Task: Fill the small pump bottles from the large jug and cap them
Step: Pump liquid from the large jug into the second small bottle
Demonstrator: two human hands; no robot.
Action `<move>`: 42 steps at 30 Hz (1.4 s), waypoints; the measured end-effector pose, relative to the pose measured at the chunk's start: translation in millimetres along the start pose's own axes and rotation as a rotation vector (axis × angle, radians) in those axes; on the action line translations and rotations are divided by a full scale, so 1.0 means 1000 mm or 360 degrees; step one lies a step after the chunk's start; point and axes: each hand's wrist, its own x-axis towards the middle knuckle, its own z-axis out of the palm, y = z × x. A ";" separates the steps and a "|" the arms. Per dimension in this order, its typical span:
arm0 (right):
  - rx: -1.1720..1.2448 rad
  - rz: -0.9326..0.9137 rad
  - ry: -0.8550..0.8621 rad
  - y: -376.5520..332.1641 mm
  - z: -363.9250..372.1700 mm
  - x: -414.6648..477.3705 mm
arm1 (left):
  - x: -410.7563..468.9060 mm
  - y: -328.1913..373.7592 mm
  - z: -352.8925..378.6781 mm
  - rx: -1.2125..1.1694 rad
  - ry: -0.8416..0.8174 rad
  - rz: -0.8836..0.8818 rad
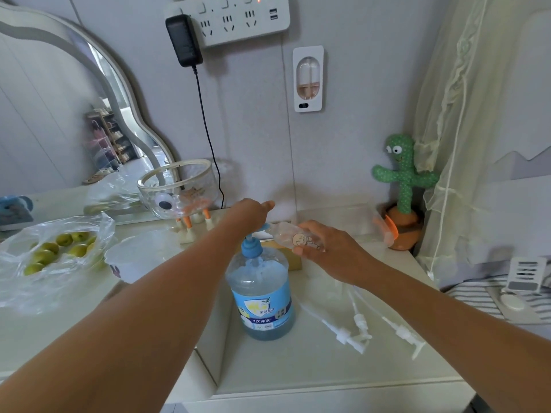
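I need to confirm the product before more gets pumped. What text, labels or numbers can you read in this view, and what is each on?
"1次冲洗": dark blue band on the label of the large jug.
"全效加浓": above that band; small, reading uncertain.
Other fine print on the jug label: too small to read.
Small bottle in the right hand: a cartoon figure, no legible words.
Power strip on the wall: no readable markings.
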 end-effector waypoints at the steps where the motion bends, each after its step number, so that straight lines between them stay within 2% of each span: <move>1: 0.0017 0.0003 0.0003 0.002 0.001 0.000 | 0.001 0.000 0.001 -0.0034 0.0023 0.0016; 11: 0.0118 0.0025 0.0046 0.014 0.022 -0.008 | 0.004 -0.007 0.023 0.0034 -0.0037 0.0064; 19: 0.0122 -0.0016 0.0049 0.000 0.010 -0.009 | 0.000 -0.011 0.004 0.0046 0.0012 0.0046; 22: 0.0107 -0.0029 0.0042 -0.001 0.007 -0.010 | 0.005 -0.011 0.008 -0.0192 0.0004 -0.0068; 24: 0.0096 -0.0043 0.0053 0.000 0.007 -0.009 | 0.008 -0.010 0.011 -0.0162 -0.0005 -0.0075; 27: 0.0110 -0.0047 0.0060 0.003 0.010 -0.006 | 0.011 -0.010 0.015 -0.0305 0.0112 -0.0073; 31: 0.0117 0.0004 0.0037 0.010 0.015 -0.006 | 0.014 -0.010 0.025 -0.0468 0.0109 -0.0126; 36: 0.0103 0.0009 0.0052 0.011 0.020 -0.011 | 0.005 -0.011 0.024 -0.0437 0.0070 -0.0134; 42: 0.0058 -0.0040 0.0080 0.000 0.011 -0.009 | 0.004 -0.012 0.009 -0.0414 0.0168 -0.0117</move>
